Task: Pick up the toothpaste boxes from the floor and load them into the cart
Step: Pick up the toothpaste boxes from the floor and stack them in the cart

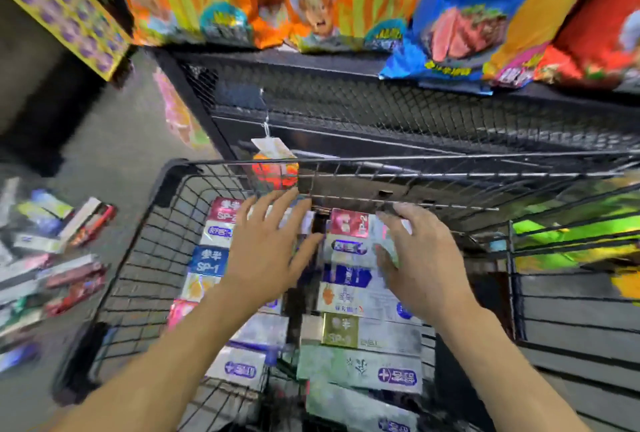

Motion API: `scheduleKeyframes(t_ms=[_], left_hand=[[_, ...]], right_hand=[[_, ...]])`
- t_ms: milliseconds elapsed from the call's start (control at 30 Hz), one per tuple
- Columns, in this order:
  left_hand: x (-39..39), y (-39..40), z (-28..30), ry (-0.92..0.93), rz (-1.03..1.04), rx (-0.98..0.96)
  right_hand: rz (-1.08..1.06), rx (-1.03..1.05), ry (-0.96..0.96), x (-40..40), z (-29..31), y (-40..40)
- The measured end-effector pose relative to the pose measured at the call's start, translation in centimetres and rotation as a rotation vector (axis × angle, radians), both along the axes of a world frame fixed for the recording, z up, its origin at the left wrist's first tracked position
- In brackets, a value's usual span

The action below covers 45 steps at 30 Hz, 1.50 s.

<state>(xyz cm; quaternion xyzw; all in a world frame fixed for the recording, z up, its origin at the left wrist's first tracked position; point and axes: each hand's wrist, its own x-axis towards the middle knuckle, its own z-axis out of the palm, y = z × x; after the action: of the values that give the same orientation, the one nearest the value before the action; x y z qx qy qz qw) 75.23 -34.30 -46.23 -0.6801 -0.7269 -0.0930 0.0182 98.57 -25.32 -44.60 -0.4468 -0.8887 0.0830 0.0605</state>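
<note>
Now spread flat, fingers apart, gripping nothing: left hand and right hand over stacked toothpaste boxes inside wire cart. Further left of left hand, loose boxes on floor, long axes mixed; left hand nearer.

Grey floor carries a loose, blurred pile of toothpaste boxes at left. Black wire cart stands just right of them, holding two rows of boxes in the cart, lying flat.
</note>
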Motion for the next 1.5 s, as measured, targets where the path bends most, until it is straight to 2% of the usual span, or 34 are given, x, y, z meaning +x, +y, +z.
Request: scheduleKeyframes(t_ms=[233, 433, 633, 867, 1000, 1133, 1300, 1500], left_hand=[[-11.2, -11.0, 9.4, 0.050, 0.279, 0.029], [-22.3, -24.6, 14.9, 0.078, 0.601, 0.080], [-32.7, -40.6, 15.0, -0.040, 0.892, -0.004], [-43.3, -54.5, 13.8, -0.096, 1.078, -0.153], [-47.9, -57.0, 13.0, -0.121, 1.126, -0.152], [-52.0, -56.5, 11.5, -0.155, 1.146, -0.190], [-58.0, -56.4, 8.8, -0.194, 1.201, -0.202], [-66.2, -55.2, 4.3, -0.166, 1.209, -0.388]], right_hand=[[0.271, -0.004, 0.047, -13.1, 8.1, -3.3], [0.483, 0.078, 0.018, -27.6, 13.9, -10.7], [0.659, 0.131, -0.011, -42.7, 16.4, -21.8], [0.700, 0.074, -0.028, -55.5, 15.9, -32.8], [0.758, 0.053, -0.036, -60.8, 16.0, -36.1], [0.813, 0.036, -0.095, -66.2, 14.5, -36.1], [0.860, -0.015, -0.149, -74.3, 10.8, -34.1], [0.905, -0.142, -0.179, -85.6, 4.3, -32.1]])
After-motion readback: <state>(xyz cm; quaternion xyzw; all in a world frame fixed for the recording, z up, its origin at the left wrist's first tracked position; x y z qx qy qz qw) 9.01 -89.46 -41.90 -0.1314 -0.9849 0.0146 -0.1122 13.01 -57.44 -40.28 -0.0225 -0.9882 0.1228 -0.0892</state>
